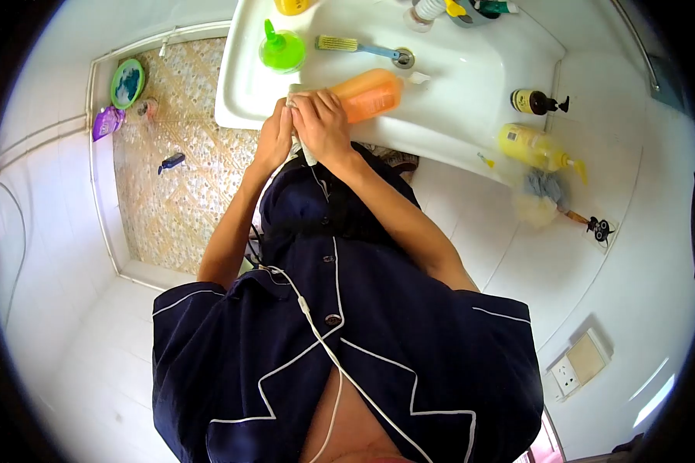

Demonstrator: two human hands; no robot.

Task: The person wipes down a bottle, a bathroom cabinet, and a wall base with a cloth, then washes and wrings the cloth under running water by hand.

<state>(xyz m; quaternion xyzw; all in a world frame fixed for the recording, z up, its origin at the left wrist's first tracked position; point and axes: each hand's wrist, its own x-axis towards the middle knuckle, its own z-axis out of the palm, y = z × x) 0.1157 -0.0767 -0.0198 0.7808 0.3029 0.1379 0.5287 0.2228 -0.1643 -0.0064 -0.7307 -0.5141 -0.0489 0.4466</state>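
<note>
My left hand [274, 139] and my right hand [321, 127] are close together at the front rim of the white sink [455, 127]. Both are closed around a pale greyish cloth [293, 92], one end of which hangs down below the fingers. Just beyond my right knuckles is an orange bottle [371, 94] with a whitish tip at its far end. I cannot tell whether my right hand touches it. Above my hands, a bright green bottle [283, 52] stands in the basin. A blue-handled brush [355, 45] with pale bristles lies by the drain [403, 58].
On the sink's right side are a dark pump bottle [534, 102] and a yellow pump bottle [537, 147]. A yellow container [292, 6] is at the top. A bath puff [540, 202] hangs at right. On the patterned floor are a green basin [127, 83] and a purple packet [108, 122].
</note>
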